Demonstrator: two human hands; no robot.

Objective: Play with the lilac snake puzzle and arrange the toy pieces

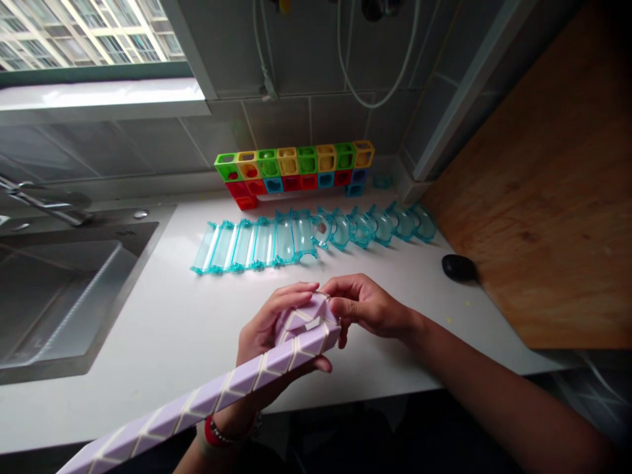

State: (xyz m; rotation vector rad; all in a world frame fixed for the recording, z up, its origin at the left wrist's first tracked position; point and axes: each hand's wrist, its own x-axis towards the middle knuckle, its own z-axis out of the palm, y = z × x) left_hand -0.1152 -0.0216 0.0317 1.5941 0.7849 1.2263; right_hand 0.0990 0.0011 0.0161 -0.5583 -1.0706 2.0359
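Note:
A lilac and white snake puzzle (pixel 232 388) made of linked wedges is held over the front of the counter. Its far end is folded into a compact loop with a small gap, while a long straight tail runs down to the lower left edge of the view. My left hand (pixel 261 329) wraps round the folded part from the left, its thumb below. At the right side of the fold, my right hand (pixel 368 306) pinches the puzzle's corner between thumb and fingers. Part of the folded section is hidden by my left fingers.
Behind my hands lies a row of translucent teal plastic pieces (pixel 266 240) on the white counter (pixel 148 355). Colourful stacked cubes (pixel 296 164) stand by the tiled wall. A black computer mouse (pixel 459 268) sits right, beside a wooden board (pixel 553 197). The sink (pixel 93 349) is left.

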